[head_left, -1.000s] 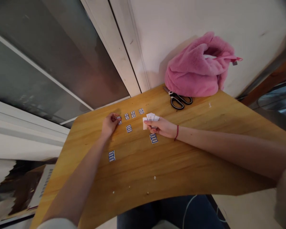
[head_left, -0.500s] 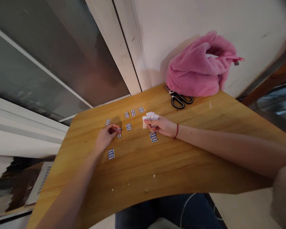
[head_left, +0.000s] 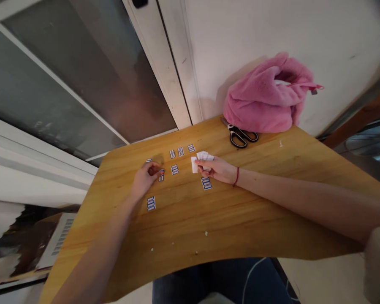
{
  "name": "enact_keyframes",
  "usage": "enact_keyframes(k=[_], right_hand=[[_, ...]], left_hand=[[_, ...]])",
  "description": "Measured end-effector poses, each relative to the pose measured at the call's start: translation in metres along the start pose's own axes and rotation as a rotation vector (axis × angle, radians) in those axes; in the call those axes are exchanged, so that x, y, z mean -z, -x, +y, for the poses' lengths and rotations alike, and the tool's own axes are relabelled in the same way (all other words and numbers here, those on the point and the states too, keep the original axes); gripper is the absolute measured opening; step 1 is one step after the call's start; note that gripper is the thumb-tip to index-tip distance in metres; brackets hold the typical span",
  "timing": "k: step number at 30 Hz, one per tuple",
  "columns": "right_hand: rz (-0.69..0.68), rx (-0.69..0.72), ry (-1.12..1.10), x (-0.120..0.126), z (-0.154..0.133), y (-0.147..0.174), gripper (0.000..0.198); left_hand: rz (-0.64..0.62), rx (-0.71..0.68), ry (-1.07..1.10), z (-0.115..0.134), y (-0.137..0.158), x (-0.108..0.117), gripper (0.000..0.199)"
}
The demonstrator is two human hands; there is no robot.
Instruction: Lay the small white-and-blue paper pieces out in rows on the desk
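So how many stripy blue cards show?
8 cards: three at back, one in front of them, one at the left hand, one behind it, one front left, one by the right hand. More may be hidden.

Left forearm (head_left: 109, 240) slants up from lower left; left hand (head_left: 143, 178) curled, pinching. Right forearm (head_left: 297, 188) extends from right; right hand (head_left: 221, 169) gripping, thumb uppermost.

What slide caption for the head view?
Right hand holds fanned white cards; left hand touches a blue-patterned card on the wooden table.
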State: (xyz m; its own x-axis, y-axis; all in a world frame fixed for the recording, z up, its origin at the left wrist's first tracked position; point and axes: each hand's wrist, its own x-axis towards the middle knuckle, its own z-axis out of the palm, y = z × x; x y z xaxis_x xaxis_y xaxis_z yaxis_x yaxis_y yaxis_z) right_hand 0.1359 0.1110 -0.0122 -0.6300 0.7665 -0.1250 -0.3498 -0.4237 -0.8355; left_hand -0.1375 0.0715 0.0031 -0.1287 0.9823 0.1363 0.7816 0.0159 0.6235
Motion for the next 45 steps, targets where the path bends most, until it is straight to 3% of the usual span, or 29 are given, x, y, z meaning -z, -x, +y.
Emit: enact_keyframes(k=[4, 6, 10, 13, 16, 22, 26, 29, 31, 35, 42, 45], right_hand=[[0.003, 0.034, 0.045, -0.002, 0.001, 0.002, 0.032], [-0.005, 0.048, 0.077, -0.003, 0.002, 0.003, 0.033], [-0.034, 0.069, 0.13, -0.006, 0.002, 0.006, 0.031], [-0.065, 0.061, 0.135, -0.005, 0.001, 0.006, 0.029], [-0.103, 0.026, 0.107, -0.002, -0.002, 0.004, 0.031], [-0.093, -0.075, -0.085, 0.008, -0.003, -0.003, 0.026], [-0.075, -0.095, -0.12, 0.01, -0.002, -0.004, 0.021], [-0.071, -0.088, -0.123, 0.01, -0.003, -0.004, 0.021], [-0.068, -0.089, -0.12, 0.01, -0.003, -0.004, 0.021], [-0.056, -0.083, -0.096, 0.009, -0.003, -0.003, 0.022], [-0.044, -0.075, -0.083, 0.01, -0.002, -0.003, 0.02], [-0.047, -0.073, -0.072, 0.011, -0.001, -0.004, 0.02]], left_hand=[[0.115, -0.045, 0.033, 0.026, 0.001, 0.0, 0.023], [0.054, -0.071, 0.106, 0.047, 0.007, -0.006, 0.024], [-0.228, -0.099, 0.192, 0.088, 0.021, -0.024, 0.027], [-0.254, -0.069, 0.194, 0.101, 0.03, -0.033, 0.023], [-0.136, -0.116, 0.11, 0.096, 0.034, -0.033, 0.023], [0.037, -0.442, -0.154, 0.055, 0.034, -0.017, 0.022], [0.134, -0.48, -0.238, 0.03, 0.029, -0.006, 0.022], [0.111, -0.513, -0.252, 0.021, 0.024, -0.001, 0.021], [0.105, -0.48, -0.238, 0.018, 0.021, 0.002, 0.02], [0.21, -0.31, -0.16, 0.014, 0.017, 0.006, 0.023], [0.367, -0.113, 0.316, 0.01, 0.007, 0.007, 0.025], [0.436, -0.03, 0.388, 0.005, 0.003, 0.009, 0.027]])
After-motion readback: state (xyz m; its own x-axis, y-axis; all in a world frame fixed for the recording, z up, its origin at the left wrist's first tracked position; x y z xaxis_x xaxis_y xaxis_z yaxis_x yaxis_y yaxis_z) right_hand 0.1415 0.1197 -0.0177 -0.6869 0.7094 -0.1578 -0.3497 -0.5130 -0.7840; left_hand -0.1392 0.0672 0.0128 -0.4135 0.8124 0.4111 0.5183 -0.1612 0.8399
